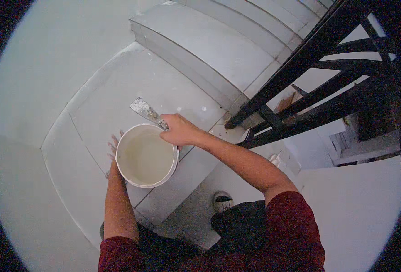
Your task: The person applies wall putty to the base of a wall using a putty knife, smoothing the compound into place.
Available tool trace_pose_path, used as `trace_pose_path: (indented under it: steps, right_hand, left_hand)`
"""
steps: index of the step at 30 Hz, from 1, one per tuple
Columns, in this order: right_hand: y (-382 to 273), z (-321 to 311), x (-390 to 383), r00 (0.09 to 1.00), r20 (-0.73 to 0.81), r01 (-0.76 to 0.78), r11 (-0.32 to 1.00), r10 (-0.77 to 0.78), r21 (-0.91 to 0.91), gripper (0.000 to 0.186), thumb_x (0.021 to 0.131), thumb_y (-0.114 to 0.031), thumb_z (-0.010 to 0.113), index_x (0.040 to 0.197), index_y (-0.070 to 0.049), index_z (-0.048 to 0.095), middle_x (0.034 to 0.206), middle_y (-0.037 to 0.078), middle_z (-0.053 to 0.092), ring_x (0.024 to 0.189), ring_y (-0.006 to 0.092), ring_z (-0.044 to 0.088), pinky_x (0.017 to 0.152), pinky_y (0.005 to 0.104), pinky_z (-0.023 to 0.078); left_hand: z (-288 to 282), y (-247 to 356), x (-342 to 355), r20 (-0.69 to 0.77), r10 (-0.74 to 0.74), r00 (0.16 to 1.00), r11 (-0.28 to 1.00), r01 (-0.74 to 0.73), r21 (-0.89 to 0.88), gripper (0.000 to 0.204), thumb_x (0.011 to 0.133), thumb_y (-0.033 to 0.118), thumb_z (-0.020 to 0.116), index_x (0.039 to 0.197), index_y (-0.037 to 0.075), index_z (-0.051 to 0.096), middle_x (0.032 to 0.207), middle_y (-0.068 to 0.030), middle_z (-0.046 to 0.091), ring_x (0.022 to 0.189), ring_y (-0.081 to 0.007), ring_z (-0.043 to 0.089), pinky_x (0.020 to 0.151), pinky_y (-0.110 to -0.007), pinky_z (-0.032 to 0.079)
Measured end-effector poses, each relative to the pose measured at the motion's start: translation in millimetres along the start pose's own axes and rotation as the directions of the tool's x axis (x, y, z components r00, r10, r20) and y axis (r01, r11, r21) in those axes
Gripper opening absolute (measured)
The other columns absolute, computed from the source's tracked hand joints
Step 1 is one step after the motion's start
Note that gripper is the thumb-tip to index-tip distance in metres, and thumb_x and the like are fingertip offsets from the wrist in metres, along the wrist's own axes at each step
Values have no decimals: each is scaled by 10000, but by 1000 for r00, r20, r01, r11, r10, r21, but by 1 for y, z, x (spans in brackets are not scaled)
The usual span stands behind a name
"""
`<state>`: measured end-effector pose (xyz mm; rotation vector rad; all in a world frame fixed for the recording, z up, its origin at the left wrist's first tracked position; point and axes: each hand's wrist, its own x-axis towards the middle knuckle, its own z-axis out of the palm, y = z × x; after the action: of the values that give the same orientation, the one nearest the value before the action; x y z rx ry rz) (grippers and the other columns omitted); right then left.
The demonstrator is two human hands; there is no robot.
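A white round bucket (147, 156) stands on the pale tiled landing, in front of me. Its inside looks off-white, and I cannot tell how full it is. At the bucket's left side is my left hand (113, 146), fingers spread, its palm partly hidden by the bucket wall. My right hand (179, 129) is closed round the handle of a putty knife (142, 108) at the bucket's far right rim. The knife's flat blade, smeared with whitish stuff, points away to the left, beyond the rim.
Pale steps (200, 54) rise at the far side. A dark railing (295, 68) slants along the right, with a lower level beyond it. A plain pale wall (51, 68) borders the left. My shoe (222, 199) is on the floor below the bucket's right.
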<state>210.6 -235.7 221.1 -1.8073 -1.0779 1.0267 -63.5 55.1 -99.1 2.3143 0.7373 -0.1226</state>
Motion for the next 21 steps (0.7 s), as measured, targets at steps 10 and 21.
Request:
trace_pose_path:
  steps: [10, 21]
  right_hand:
    - [-48, 2, -16, 948, -281, 109, 983, -148, -150, 318, 816, -74, 595, 1099, 64, 640, 773, 175, 698, 572, 274, 716, 424, 380, 589]
    - [-126, -128, 4, 684, -728, 149, 985, -36, 91, 187, 779, -63, 606, 854, 95, 673, 706, 160, 692, 503, 233, 676, 396, 357, 548]
  left_hand:
    - [-21, -41, -7, -84, -62, 995, 877, 14, -481, 917, 976, 638, 519, 1667, 295, 22, 1711, -158, -191, 1532, -546, -128, 1099, -847, 11]
    - [-75, 135, -40, 2, -510, 860, 841, 499, 208, 934, 979, 717, 423, 1635, 353, -134, 1691, -148, -261, 1528, -512, -200, 1129, -817, 11]
